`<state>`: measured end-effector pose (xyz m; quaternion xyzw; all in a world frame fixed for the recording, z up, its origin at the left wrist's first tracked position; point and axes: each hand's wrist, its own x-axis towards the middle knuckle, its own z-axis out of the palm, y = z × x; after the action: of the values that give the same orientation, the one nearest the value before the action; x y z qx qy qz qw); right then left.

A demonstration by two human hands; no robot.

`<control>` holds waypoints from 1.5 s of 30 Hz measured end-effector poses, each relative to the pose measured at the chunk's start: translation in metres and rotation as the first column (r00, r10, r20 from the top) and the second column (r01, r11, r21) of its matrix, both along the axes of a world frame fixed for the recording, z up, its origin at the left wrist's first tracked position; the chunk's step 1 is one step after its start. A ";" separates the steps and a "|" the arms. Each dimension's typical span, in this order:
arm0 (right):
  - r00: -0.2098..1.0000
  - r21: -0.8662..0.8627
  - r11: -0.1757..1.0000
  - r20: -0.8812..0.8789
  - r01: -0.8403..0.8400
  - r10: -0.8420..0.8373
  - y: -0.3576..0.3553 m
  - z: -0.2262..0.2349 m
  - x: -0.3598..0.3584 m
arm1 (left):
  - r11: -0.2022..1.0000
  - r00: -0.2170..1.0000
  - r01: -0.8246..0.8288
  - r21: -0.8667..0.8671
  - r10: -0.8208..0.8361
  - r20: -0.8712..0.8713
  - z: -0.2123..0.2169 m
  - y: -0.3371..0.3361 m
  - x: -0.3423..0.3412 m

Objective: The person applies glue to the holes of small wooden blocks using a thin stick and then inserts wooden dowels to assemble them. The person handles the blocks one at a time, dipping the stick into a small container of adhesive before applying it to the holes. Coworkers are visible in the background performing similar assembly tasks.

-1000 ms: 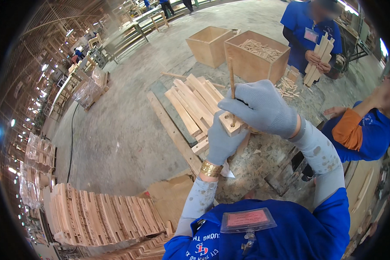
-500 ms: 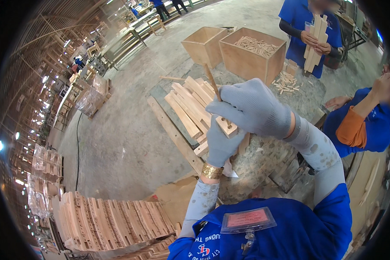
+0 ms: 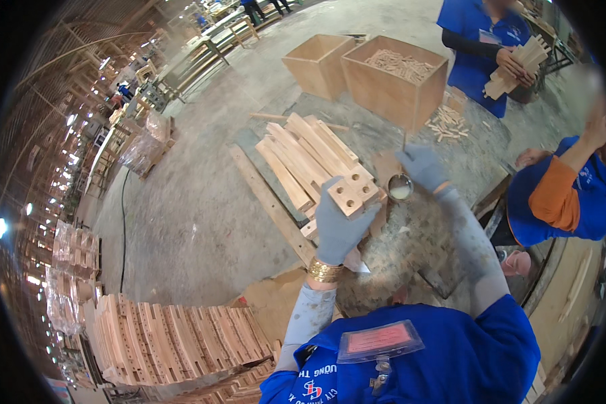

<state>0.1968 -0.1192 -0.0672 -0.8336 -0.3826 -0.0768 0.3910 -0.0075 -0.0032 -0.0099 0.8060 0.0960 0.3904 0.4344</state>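
My left hand (image 3: pixel 343 232), in a grey glove, is wrapped round a few wooden bars (image 3: pixel 352 192) held together. Their end faces point up toward me and show several round drilled holes. My right hand (image 3: pixel 424 168), also gloved and slightly blurred, grips a thin stick (image 3: pixel 404 140) whose upper end pokes out above the fingers. Just below that hand stands a small round cup (image 3: pixel 400 188) with whitish stuff in it; the stick's lower end cannot be made out. Beyond my left hand lies a stack of pale wooden bars (image 3: pixel 303 156) on the worktop.
Two wooden bins (image 3: pixel 394 81) stand at the far side, the right one filled with dowels. Loose dowels (image 3: pixel 449 125) lie beside it. A co-worker (image 3: pixel 475 60) holds wooden pieces; another person's orange sleeve (image 3: pixel 555 195) is at right. Drilled wooden parts (image 3: pixel 175 343) are stacked lower left.
My right hand has moved right with the stick, from the holes in the bars to the cup. The bars' drilled ends now show. The far co-worker's wooden pieces have tilted and shifted right.
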 end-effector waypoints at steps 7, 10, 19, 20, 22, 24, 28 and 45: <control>0.996 -0.170 0.983 0.067 0.074 -0.063 0.015 -0.132 0.017 | 0.997 0.995 -0.060 0.054 0.065 -0.082 -0.010 0.002 -0.007; 0.953 -0.102 0.995 0.304 0.013 0.019 0.012 -0.147 0.023 | 0.999 0.993 -0.038 0.016 0.040 -0.108 -0.009 0.001 -0.005; 0.994 0.169 0.986 -0.108 0.005 0.013 -0.007 -0.104 -0.017 | 0.999 0.998 -0.011 -0.051 0.008 -0.058 -0.011 0.004 -0.003; 0.979 0.221 0.973 -0.202 0.062 -0.017 -0.008 -0.103 -0.017 | 0.999 0.998 -0.020 -0.031 0.018 -0.062 -0.010 0.004 -0.003; 0.924 0.312 0.930 -0.378 0.193 -0.065 -0.010 -0.096 -0.011 | 0.999 0.998 -0.029 0.013 0.030 -0.059 -0.005 0.002 -0.001; 0.835 0.439 0.853 -0.550 0.281 0.008 -0.014 -0.068 -0.007 | 0.997 0.998 -0.041 0.070 0.044 -0.048 -0.002 0.002 0.000; 0.783 0.595 0.738 -0.604 0.318 0.150 -0.012 0.064 -0.026 | 0.998 1.000 -0.026 -0.066 0.026 -0.006 -0.011 0.009 -0.001; 0.692 0.032 0.819 0.555 -0.573 0.462 0.019 0.186 -0.117 | 0.998 0.998 -0.002 -0.059 -0.001 -0.056 0.006 0.006 -0.007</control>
<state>0.0796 -0.0999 0.1186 -0.5929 -0.6843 -0.2251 0.3599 -0.0144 0.0032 -0.0042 0.8034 0.1198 0.3647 0.4551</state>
